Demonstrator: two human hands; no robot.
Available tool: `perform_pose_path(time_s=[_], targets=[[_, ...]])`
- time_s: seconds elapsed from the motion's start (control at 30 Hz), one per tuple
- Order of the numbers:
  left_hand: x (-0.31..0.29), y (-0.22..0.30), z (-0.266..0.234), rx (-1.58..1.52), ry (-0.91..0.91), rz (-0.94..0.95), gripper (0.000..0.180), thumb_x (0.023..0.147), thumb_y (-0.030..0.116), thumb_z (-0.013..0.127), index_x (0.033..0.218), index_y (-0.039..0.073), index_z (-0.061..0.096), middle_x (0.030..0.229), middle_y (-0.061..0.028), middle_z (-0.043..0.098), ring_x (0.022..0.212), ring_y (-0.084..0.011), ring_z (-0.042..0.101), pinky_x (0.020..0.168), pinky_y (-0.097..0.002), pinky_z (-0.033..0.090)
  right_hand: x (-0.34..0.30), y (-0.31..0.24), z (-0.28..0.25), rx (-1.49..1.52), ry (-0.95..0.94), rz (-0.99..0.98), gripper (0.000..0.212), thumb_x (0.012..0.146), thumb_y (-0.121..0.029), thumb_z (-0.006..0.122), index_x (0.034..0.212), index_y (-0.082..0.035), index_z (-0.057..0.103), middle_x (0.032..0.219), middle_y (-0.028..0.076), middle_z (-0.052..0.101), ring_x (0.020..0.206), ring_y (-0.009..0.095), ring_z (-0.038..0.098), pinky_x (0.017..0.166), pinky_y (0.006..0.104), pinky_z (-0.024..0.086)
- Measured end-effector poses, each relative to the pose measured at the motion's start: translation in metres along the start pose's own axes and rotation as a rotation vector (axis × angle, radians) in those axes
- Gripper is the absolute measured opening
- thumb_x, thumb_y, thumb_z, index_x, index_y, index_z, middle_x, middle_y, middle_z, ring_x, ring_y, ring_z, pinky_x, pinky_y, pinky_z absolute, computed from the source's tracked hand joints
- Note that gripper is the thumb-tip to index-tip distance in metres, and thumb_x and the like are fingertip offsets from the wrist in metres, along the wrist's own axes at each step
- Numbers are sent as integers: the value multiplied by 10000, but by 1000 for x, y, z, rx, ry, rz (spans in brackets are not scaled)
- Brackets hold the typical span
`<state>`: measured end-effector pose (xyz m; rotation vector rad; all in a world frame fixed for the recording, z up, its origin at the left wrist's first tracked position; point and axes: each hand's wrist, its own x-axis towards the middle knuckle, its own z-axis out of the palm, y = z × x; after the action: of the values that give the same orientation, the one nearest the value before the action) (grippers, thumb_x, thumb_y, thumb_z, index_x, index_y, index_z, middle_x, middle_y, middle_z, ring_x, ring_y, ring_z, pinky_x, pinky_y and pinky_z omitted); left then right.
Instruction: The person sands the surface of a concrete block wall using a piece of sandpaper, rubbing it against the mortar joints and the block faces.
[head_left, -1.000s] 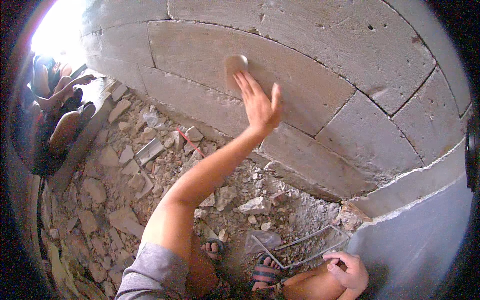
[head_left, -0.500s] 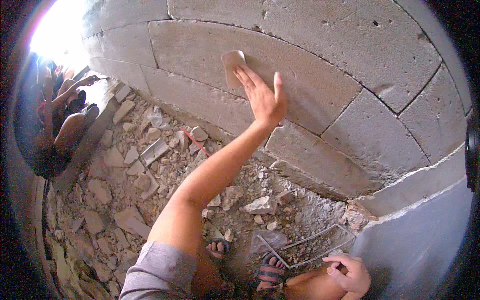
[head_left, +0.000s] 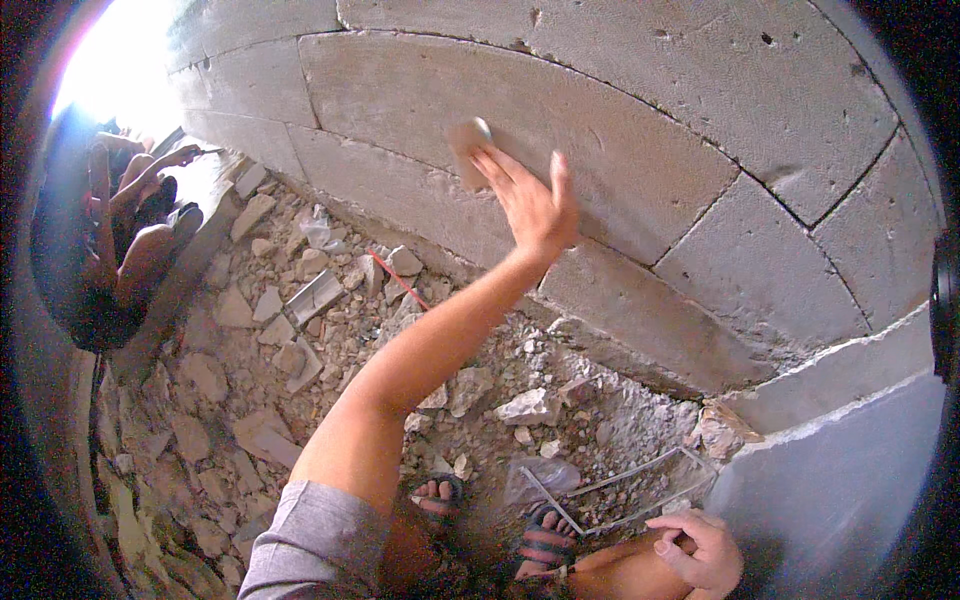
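Note:
My left hand reaches up to a wall of large grey stone blocks. Its fingers press a small tan rectangular pad flat against one block. The fingers are stretched over the pad's lower right part, and the pad's top sticks out above the fingertips. My right hand is low at the bottom right, fingers loosely curled and holding nothing, resting by my knee. My sandalled feet stand on rubble below.
Broken stones and rubble cover the ground at the wall's foot, with a thin red stick and a bent wire frame. Another person sits at the far left. A smooth blue-grey surface fills the lower right.
My left hand has slid the pad slightly up and then back down on the same block. My right hand stays by my knee.

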<state>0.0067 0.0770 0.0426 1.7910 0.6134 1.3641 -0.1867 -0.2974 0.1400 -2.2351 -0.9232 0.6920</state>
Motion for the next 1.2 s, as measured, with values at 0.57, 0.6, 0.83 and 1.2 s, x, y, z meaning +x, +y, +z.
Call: perform_pose_path(time_s=[0.57,0.6,0.83,1.2], targets=[[-56,8,-6,-78,-232,74,873,899,390,465,1359,-156,-37,1425,-364,-70,1359,-447,-64,1116,-459,26,4,2,-3,87,-18,61,227,858,-93,577,1064,-1,595,875,107,588,737,181,551,680,280,453],[-60,12,-7,-81,-258,75,874,902,394,458,1356,-158,-44,1425,-363,-73,1358,-446,-72,1116,-459,23,6,0,-3,89,-29,48,228,857,-90,575,1066,-1,594,869,108,585,731,182,549,675,281,452],[-29,23,4,-183,-79,-127,883,923,451,383,1337,-180,-75,1424,-361,-100,1359,-428,-107,1114,-438,-41,8,-7,-2,87,-68,42,238,851,-69,562,1075,8,581,806,103,557,689,181,531,640,287,442],[26,-18,-8,-117,130,-160,938,893,551,356,1353,-175,-18,1441,-345,-42,1377,-393,-51,1123,-423,-2,-5,-6,-10,68,-14,76,229,847,-93,573,1051,8,596,797,117,569,707,189,544,672,294,454]])
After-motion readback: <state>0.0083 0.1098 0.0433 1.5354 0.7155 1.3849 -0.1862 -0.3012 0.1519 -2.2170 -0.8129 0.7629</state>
